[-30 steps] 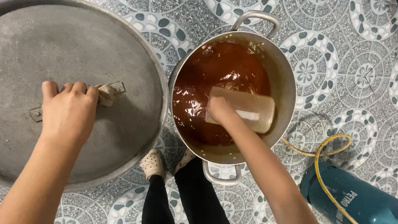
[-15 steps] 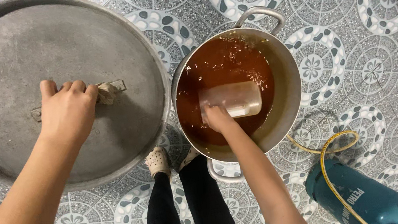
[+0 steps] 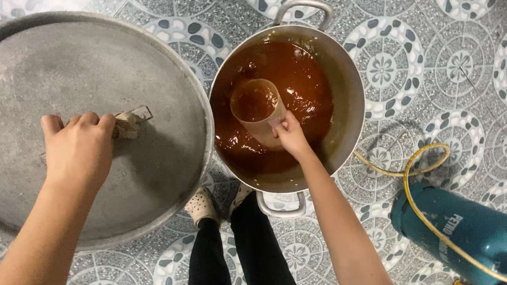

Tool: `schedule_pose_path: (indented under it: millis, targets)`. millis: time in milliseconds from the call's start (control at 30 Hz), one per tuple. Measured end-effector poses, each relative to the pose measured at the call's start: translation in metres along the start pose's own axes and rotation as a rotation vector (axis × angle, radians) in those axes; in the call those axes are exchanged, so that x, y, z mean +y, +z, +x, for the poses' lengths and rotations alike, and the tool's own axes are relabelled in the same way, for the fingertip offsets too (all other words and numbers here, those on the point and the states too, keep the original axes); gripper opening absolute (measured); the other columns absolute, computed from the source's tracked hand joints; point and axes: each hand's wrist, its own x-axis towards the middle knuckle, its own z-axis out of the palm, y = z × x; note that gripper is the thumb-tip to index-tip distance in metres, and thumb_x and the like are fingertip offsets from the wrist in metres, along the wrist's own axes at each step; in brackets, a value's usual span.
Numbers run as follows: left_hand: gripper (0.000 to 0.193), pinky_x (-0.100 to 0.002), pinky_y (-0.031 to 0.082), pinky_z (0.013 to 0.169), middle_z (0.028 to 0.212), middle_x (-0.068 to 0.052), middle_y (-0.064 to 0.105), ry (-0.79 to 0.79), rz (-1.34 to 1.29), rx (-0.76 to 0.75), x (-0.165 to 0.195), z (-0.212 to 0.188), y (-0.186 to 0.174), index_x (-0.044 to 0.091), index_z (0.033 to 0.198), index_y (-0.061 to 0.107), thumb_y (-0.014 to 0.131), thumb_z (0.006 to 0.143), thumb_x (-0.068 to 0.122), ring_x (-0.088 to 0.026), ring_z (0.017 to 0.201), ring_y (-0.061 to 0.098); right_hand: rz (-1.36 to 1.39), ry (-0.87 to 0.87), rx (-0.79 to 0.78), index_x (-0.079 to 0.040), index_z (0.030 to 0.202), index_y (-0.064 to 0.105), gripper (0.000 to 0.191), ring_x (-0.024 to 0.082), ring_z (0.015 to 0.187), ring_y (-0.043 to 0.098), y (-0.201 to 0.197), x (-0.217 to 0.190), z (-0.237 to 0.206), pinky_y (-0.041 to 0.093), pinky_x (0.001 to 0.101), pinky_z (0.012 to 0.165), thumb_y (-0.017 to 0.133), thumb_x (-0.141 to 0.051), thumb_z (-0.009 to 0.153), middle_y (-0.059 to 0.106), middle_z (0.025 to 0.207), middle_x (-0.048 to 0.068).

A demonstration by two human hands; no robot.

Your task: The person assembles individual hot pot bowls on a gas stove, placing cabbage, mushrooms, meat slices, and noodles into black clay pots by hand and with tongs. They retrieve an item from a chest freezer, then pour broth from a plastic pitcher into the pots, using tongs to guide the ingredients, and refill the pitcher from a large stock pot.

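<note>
Patterned tile floor (image 3: 447, 41) | our left hand (image 3: 77, 151) fingers curled over lid (image 3: 15, 94) handle | our right hand (image 3: 290, 136) fingers pinching cup (image 3: 255, 107) rim, cup above them inside pot (image 3: 347, 92) of red sauce

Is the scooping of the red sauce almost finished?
Not nearly. The cup in the right hand already holds red sauce, so one scoop is in hand. The left hand grips the big lid's handle. The pot looks well filled, so much remains.

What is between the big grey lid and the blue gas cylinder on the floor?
In the head view, the metal pot of red-brown sauce sits between the lid and the gas cylinder. The right hand holds a cup in it.
</note>
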Motion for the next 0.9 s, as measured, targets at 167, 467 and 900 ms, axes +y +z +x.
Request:
schedule_pose_path:
  millis: [167,467,900]
  targets:
    - [0.02,-0.045,0.038,0.101,0.088,-0.002,0.069,0.014,-0.034,0.019,0.003,0.001,-0.018,0.015,0.108,0.073,0.065,0.091,0.009,-0.02,0.091,0.068,0.459,0.024,0.279,-0.007,0.09,0.049,0.01,0.012,0.065,0.051,0.0,0.009,-0.039,0.043,0.0268,0.059,0.052,0.002,0.094,0.056,0.072,0.003]
    - [0.022,-0.049,0.038,0.099,0.092,-0.004,0.071,0.041,-0.098,0.042,0.022,0.018,-0.044,0.015,0.109,0.072,0.073,0.088,0.022,-0.023,0.095,0.069,0.819,-0.138,0.442,-0.008,0.08,0.045,0.02,0.013,0.062,0.044,-0.011,-0.021,-0.105,0.037,0.0295,0.058,0.054,0.001,0.095,0.045,0.069,0.002]
    - [0.033,-0.049,0.04,0.097,0.104,-0.005,0.074,0.084,-0.123,-0.047,0.098,0.059,-0.046,0.017,0.12,0.069,0.074,0.088,0.026,-0.024,0.1,0.071,0.966,-0.271,0.593,-0.011,0.078,0.047,0.02,0.011,0.058,0.041,-0.112,-0.099,-0.194,0.034,0.0289,0.054,0.056,-0.003,0.094,0.047,0.068,0.0]
